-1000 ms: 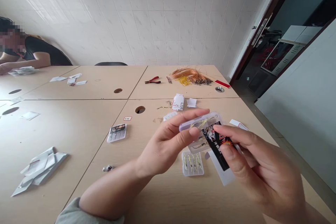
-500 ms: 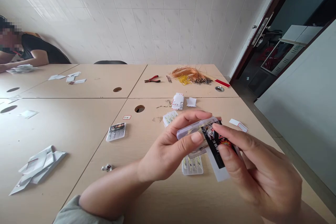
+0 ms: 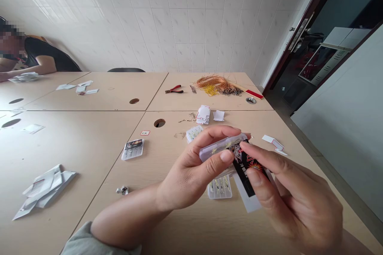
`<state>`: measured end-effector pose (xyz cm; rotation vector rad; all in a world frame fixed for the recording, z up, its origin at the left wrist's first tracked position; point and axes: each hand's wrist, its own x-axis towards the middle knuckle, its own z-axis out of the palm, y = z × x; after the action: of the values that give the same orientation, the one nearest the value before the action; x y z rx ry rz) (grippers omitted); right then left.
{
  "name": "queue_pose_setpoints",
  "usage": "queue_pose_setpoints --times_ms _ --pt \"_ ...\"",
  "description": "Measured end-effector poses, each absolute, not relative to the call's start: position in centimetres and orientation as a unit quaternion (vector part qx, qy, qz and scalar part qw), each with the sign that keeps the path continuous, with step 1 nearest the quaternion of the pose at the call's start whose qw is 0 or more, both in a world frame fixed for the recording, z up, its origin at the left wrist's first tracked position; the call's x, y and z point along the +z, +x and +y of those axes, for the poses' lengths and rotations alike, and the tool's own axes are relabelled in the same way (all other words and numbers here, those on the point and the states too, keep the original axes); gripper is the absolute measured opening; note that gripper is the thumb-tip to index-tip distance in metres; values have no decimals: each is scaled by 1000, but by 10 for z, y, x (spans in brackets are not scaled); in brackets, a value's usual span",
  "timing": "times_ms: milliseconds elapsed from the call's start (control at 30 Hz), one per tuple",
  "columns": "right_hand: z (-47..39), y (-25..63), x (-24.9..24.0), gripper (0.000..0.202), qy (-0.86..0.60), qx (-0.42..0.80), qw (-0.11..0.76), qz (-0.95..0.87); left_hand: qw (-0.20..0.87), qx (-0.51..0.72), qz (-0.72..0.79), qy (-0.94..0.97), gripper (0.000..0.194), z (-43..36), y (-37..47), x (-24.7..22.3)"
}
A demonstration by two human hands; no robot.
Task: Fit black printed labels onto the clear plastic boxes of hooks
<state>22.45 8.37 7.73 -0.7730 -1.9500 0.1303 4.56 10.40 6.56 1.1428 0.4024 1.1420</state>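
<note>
My left hand is closed around a clear plastic box, which it holds tilted above the table. Between the thumb and fingers of my right hand is a black printed label with a white backing sheet under it. The label's upper left end lies against the box's right side; whether it is stuck there I cannot tell. Below my hands rests a clear compartment box with small yellow-green tied pieces inside. Another such box is partly hidden behind my left hand.
A box with a black label lies left of my hands. Beyond are white cards, red-handled pliers and a copper-coloured bundle of strands. White packets lie at the near left. A person sits at the far left.
My right hand has shifted the label slightly left and down along the box, and the box has tipped a little. Everything else stays about where it was.
</note>
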Motion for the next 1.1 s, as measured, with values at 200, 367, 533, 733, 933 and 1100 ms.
queue_pose_setpoints --times_ms 200,367,533,733,933,1100 --pt "83 226 76 33 -320 55 494 -806 670 509 181 510 21 103 45 65" --pt "85 224 76 33 -325 48 494 -805 670 507 183 510 21 104 45 63" --pt "85 225 76 32 -320 45 489 -810 680 503 175 504 20 104 46 65" --pt "86 225 74 32 -321 45 490 -809 677 509 175 503 20 105 46 65" --pt "86 223 76 31 -321 35 492 -809 683 508 168 498 20 104 46 64" --pt "86 224 77 33 -321 38 492 -808 686 506 165 496 20 105 47 64"
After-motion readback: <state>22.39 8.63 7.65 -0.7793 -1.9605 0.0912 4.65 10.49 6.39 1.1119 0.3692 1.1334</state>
